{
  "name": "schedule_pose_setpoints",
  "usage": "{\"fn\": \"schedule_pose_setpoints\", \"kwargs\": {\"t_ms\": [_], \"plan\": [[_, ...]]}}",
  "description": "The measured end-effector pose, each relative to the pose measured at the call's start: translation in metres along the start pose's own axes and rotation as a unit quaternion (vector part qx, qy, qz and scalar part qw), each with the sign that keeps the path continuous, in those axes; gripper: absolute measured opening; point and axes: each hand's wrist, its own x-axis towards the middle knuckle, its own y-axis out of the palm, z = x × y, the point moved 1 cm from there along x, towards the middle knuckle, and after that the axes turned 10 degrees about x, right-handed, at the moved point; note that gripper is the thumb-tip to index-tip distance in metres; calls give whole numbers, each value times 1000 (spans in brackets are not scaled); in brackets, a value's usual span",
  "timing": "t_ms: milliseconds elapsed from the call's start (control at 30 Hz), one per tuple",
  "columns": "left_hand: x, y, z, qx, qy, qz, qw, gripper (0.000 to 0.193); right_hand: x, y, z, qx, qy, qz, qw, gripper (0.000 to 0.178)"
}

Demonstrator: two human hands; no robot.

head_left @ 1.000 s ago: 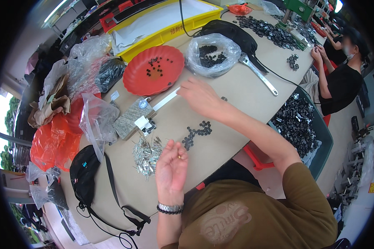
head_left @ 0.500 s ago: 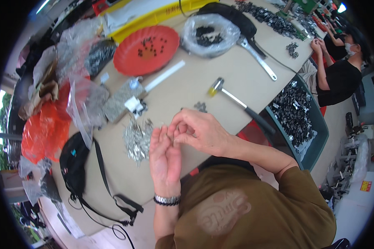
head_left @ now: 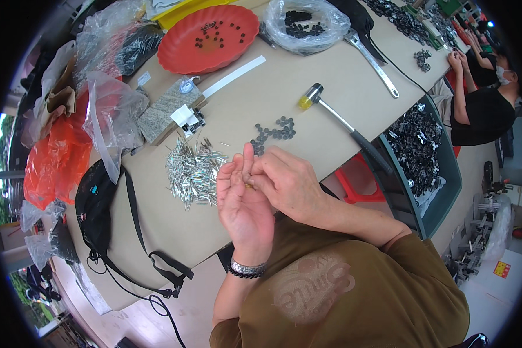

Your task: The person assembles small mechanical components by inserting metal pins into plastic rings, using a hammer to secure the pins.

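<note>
The right hand (head_left: 293, 182) touched the upturned left hand (head_left: 248, 217) beside metal pins (head_left: 190, 172); whether either grip grasped anything was unclear.

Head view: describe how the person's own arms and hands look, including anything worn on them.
The left hand and right hand are ungloved. A silver linked metal band circles the left wrist, with a dark beaded bracelet next to it; nothing worn shows at the right wrist. The olive-brown shirt has short sleeves.
</note>
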Motion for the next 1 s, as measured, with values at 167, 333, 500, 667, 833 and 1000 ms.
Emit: {"fn": "schedule_pose_setpoints", "kwargs": {"t_ms": [167, 333, 500, 667, 833, 1000], "plan": [[-10, 5, 7, 83, 8, 43, 996, 34, -15, -8, -2, 55, 43, 7, 998, 16], [-22, 16, 0, 179, -36, 12, 983, 40, -27, -17, -12, 79, 35, 29, 996, 17], [-25, -8, -6, 375, -138, -8, 917, 18, -35, -27, -10, 15, -7, 81, 997, 14], [-23, -4, -5, 350, -123, -17, 929, 9, -35, -32, -13, 48, 0, 108, 993, 12], [-15, 1, -11, 417, -74, -21, 906, 8, -27, -31, -20, 79, -3, 88, 993, 12], [6, -21, -13, 546, 65, -75, 832, 8, -6, -31, -43, -89, -6, 35, 995, 26]]}}
